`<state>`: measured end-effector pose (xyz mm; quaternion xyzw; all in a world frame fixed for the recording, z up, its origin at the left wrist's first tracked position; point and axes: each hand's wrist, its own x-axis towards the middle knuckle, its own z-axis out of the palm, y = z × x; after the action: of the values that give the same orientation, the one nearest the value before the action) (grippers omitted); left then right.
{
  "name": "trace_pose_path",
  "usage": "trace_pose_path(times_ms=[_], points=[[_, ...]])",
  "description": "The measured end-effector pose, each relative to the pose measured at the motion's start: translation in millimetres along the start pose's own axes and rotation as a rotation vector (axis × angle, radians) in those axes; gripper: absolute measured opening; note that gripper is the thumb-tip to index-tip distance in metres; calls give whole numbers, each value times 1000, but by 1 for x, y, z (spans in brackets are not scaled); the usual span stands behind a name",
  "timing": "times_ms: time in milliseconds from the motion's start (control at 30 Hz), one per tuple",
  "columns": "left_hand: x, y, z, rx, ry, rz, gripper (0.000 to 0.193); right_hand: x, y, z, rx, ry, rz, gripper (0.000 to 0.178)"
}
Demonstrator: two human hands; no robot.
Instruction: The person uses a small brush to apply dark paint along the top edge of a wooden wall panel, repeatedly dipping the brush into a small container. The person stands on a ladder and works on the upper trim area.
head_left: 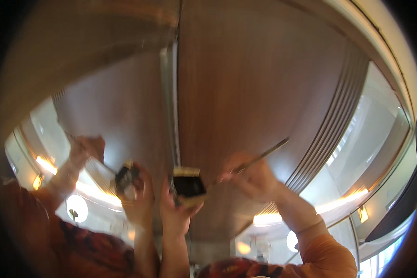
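My left hand (178, 214) grips a small square open container (190, 200) with a yellowish rim and something black inside. My right hand (252, 178) is closed round a thin stick-like tool (268, 153), perhaps a brush. One end of the tool points up and right; its other end slants down toward the container, blurred, and I cannot tell whether it touches it. Both hands are in front of a brown, glossy wood-look panel (255, 83). At the left, a reflected hand (85, 148) and a reflected container (126, 178) mirror my own.
A vertical metal strip (175, 102) splits the panelled surface. Ribbed grooves (329, 116) run along the right part. Beyond are a pale curved wall (398, 28), bright light strips (343, 200) and a dark rounded object (394, 208) at the right edge.
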<state>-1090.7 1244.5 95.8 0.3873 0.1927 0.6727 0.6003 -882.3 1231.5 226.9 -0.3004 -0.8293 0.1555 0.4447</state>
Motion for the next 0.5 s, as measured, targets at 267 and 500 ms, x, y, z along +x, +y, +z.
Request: trace_pose_path(times_ms=[267,500], points=[[3,-5,4,-95,-48,63,96,119,-12,-118,200,660,-264,31],[9,-11,-3,-47,-72,72,95,250,-25,-176,254,778,-651,26]])
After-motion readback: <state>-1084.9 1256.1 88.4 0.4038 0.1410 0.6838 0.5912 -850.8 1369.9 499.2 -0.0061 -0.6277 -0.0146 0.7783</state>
